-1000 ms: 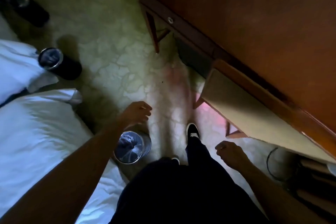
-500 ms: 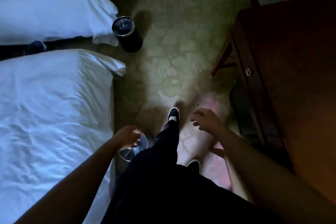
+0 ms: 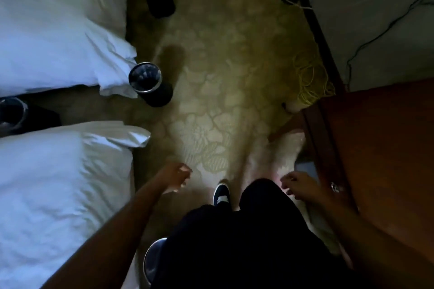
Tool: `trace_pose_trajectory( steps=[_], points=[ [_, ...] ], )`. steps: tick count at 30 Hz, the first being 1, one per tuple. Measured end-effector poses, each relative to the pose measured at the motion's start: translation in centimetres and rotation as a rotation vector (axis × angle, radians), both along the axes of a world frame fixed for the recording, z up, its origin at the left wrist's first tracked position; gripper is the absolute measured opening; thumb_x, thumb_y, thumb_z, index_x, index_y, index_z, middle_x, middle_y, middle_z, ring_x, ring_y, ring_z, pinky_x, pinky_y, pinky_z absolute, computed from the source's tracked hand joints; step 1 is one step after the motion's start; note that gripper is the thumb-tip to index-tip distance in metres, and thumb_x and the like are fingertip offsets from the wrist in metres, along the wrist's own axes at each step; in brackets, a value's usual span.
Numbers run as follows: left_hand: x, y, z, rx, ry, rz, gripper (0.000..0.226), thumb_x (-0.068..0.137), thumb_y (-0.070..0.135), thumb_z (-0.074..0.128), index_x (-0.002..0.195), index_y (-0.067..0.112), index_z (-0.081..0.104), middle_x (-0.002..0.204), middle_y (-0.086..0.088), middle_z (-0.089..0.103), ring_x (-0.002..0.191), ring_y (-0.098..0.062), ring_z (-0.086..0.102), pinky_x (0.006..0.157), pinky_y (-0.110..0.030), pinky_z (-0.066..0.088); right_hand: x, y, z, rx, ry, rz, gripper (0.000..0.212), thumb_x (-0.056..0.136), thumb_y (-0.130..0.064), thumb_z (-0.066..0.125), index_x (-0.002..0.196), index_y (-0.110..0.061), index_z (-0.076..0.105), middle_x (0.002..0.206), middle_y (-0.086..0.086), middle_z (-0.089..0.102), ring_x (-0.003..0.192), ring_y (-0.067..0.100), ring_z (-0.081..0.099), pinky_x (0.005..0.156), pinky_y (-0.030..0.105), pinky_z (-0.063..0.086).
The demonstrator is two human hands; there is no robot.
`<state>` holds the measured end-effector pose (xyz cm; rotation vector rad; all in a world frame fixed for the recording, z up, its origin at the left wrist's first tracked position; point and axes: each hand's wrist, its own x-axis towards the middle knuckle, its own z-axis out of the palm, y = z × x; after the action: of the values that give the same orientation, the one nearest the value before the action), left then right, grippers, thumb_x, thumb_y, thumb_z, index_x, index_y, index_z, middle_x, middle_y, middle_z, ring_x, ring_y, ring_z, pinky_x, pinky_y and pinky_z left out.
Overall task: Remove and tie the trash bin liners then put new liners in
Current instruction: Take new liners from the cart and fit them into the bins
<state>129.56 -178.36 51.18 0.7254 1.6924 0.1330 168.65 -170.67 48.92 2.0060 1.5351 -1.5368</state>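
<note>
A person is standing on the carpet (image 3: 223,73) between a white bed (image 3: 58,195) and a wooden desk (image 3: 387,148). The left hand (image 3: 175,177) and right hand (image 3: 297,185) are hanging loose, fingers apart, holding nothing. The near trash bin (image 3: 150,258) is sitting low beside the left arm. The far trash bin (image 3: 157,96) is standing well ahead of the left hand, maybe with a liner inside.

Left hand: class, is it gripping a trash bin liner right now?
No, the left hand is held over the carpet with loose fingers and nothing in them.
</note>
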Motion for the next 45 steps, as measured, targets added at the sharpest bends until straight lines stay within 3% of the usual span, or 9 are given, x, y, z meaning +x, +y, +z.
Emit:
trace_pose_trajectory(
  steps=[3, 8, 12, 15, 18, 28, 33, 39, 45],
  points=[
    [-1.2, 9.8, 0.5, 0.089, 0.027, -0.013, 0.014, 0.102, 0.016, 0.054, 0.111, 0.011, 0.064, 0.099, -0.011, 0.068, 0.082, -0.022, 0.064, 0.064, -0.03, 0.051, 2.6, 3.3, -3.4, 0.006, -0.056, -0.018, 0.011, 0.085, -0.025, 0.067, 0.078, -0.019, 0.073, 0.074, 0.001, 0.074, 0.078, 0.023, 0.072, 0.083, 0.049, 0.058],
    [-2.7, 24.0, 0.4, 0.166, 0.077, 0.0, 0.015, 0.102, 0.016, 0.053, 0.111, 0.011, 0.064, 0.102, -0.01, 0.068, 0.09, -0.026, 0.068, 0.073, -0.037, 0.057, 2.3, 11.8, -6.7, -0.064, 0.019, -0.116, 0.018, 0.075, -0.029, 0.066, 0.078, -0.013, 0.073, 0.075, 0.004, 0.075, 0.074, 0.023, 0.074, 0.087, 0.057, 0.056],
    [-4.7, 32.6, -0.4, 0.154, 0.13, 0.031, 0.017, 0.102, 0.014, 0.051, 0.115, 0.011, 0.063, 0.106, -0.008, 0.067, 0.092, -0.022, 0.067, 0.069, -0.031, 0.056, -2.7, 24.4, -5.5, -0.026, 0.087, -0.091, 0.016, 0.093, -0.009, 0.062, 0.099, -0.012, 0.076, 0.074, 0.005, 0.072, 0.066, 0.018, 0.066, 0.071, 0.045, 0.057],
    [-6.5, 36.9, -0.9, 0.077, 0.154, 0.068, 0.015, 0.102, 0.016, 0.052, 0.111, 0.012, 0.062, 0.1, -0.009, 0.066, 0.084, -0.02, 0.065, 0.069, -0.032, 0.055, -6.8, 34.0, -3.9, -0.04, 0.12, -0.063, 0.011, 0.091, -0.024, 0.07, 0.088, -0.014, 0.074, 0.08, 0.007, 0.075, 0.071, 0.02, 0.071, 0.071, 0.042, 0.058],
    [-8.9, 39.8, -1.3, 0.021, 0.186, 0.114, 0.015, 0.1, 0.017, 0.055, 0.107, 0.008, 0.066, 0.084, -0.011, 0.066, 0.065, -0.019, 0.062, 0.061, -0.034, 0.052, -11.9, 43.5, -1.3, -0.02, 0.181, -0.087, 0.007, 0.092, -0.018, 0.068, 0.09, -0.014, 0.073, 0.089, 0.012, 0.076, 0.073, 0.021, 0.07, 0.065, 0.032, 0.053],
    [-17.4, 51.3, -3.6, -0.134, 0.122, 0.351, 0.013, 0.1, 0.017, 0.056, 0.101, 0.013, 0.067, 0.094, -0.013, 0.07, 0.075, -0.022, 0.066, 0.06, -0.028, 0.051, -29.7, 70.2, 4.5, -0.001, 0.399, -0.028, 0.015, 0.097, -0.013, 0.062, 0.11, -0.008, 0.068, 0.096, 0.007, 0.071, 0.081, 0.017, 0.063, 0.065, 0.026, 0.048],
    [-25.8, 62.2, -4.7, -0.081, 0.095, 0.391, 0.012, 0.098, 0.011, 0.059, 0.101, 0.003, 0.067, 0.076, -0.009, 0.066, 0.065, -0.022, 0.062, 0.062, -0.032, 0.048, -34.9, 80.3, 2.2, 0.059, 0.24, 0.012, 0.011, 0.096, -0.016, 0.064, 0.101, -0.009, 0.071, 0.096, 0.008, 0.073, 0.077, 0.018, 0.067, 0.065, 0.03, 0.05],
    [-33.0, 81.2, -2.1, 0.019, 0.021, 0.29, 0.017, 0.101, 0.017, 0.057, 0.084, 0.012, 0.059, 0.069, -0.005, 0.057, 0.054, -0.013, 0.055, 0.054, -0.025, 0.044, -35.1, 88.1, 0.0, 0.041, -0.045, -0.005, 0.019, 0.09, -0.025, 0.062, 0.082, -0.01, 0.069, 0.084, 0.011, 0.07, 0.084, 0.029, 0.068, 0.076, 0.037, 0.053],
    [-35.7, 102.0, -0.3, 0.139, -0.011, 0.213, 0.008, 0.101, 0.018, 0.057, 0.103, 0.016, 0.064, 0.101, -0.009, 0.069, 0.083, -0.022, 0.068, 0.071, -0.034, 0.055, -35.0, 96.8, -1.7, -0.08, -0.123, -0.176, 0.021, 0.087, -0.015, 0.064, 0.082, 0.004, 0.069, 0.089, 0.025, 0.072, 0.071, 0.031, 0.067, 0.061, 0.035, 0.048]
  ],
)
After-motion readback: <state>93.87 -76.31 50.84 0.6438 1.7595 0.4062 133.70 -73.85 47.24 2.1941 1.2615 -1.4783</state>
